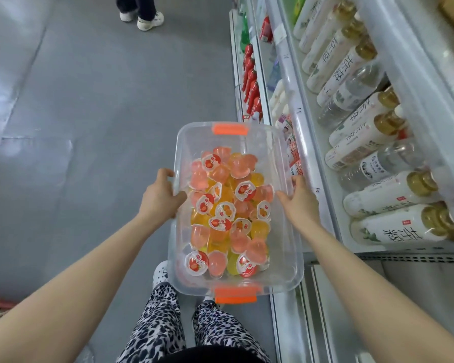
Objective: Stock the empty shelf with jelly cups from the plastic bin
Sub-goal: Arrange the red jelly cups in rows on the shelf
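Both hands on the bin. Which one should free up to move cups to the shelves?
Right, probably. The right hand grips the bin wall on the shelving side; the left hand is on the aisle side and would have to cross over the jelly cups.

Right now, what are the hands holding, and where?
Both hold the bin: left hand grips its left rim, right hand its right rim.
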{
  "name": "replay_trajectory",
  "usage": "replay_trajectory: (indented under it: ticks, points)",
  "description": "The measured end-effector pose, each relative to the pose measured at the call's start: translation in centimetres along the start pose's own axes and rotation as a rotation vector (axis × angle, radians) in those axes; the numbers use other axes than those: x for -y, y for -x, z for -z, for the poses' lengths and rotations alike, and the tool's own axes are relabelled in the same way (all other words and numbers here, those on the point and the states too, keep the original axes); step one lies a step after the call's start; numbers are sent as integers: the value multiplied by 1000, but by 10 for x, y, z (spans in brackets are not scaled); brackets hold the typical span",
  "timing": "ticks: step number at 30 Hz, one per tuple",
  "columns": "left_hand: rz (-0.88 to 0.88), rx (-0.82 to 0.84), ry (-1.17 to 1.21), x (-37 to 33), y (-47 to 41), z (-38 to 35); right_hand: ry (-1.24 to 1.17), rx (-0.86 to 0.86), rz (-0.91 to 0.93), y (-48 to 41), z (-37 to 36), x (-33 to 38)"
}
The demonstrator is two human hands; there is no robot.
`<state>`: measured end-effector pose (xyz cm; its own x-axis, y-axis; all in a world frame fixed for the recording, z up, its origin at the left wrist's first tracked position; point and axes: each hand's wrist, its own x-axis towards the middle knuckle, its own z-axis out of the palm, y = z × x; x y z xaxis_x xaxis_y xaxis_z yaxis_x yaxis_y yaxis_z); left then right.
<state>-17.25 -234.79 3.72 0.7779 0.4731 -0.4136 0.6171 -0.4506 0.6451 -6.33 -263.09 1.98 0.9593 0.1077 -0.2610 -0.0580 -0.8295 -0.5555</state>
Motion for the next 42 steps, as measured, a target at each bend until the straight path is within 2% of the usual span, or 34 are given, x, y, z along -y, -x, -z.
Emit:
replay_trajectory:
  ticks: [3,5,7,9,11,14,19,25,30,32,34,38,42]
  points:
    - [-59,-39,-108,1,-2,2,90,-34,17,2,-1,4]
    - [-182,-121,-237,3,-2,0,311,-165,187,2,-1,10]
    - [-396,-217,-422,-1,-1,-4,456,-268,432,1,-5,22]
    - [-600,-212,-564,-4,-4,-12,455,-194,554,-1,-18,35]
    - [-722,-102,-704,-5,-9,-20,425,-36,501,-4,-38,43]
    - [-743,34,-863,-4,-14,-29,438,91,367,-9,-63,43]
    - [-697,115,-1145,-12,-19,-34,401,73,301,-16,-74,43]
    - [-673,156,-1310,-25,-23,-41,353,46,244,-5,-62,46]
    - [-744,192,-1270,-23,-29,-43,194,31,109,16,-45,44]
    - [-756,181,-1183,-22,-28,-41,104,11,69,30,-37,43]
    - [-710,201,-992,-23,-25,-36,57,-38,77,47,-29,43]
    - [-609,272,-424,-33,-7,-20,52,-181,91,87,-8,40]
    - [-684,253,-171,-50,21,-10,-24,-355,49,140,28,36]
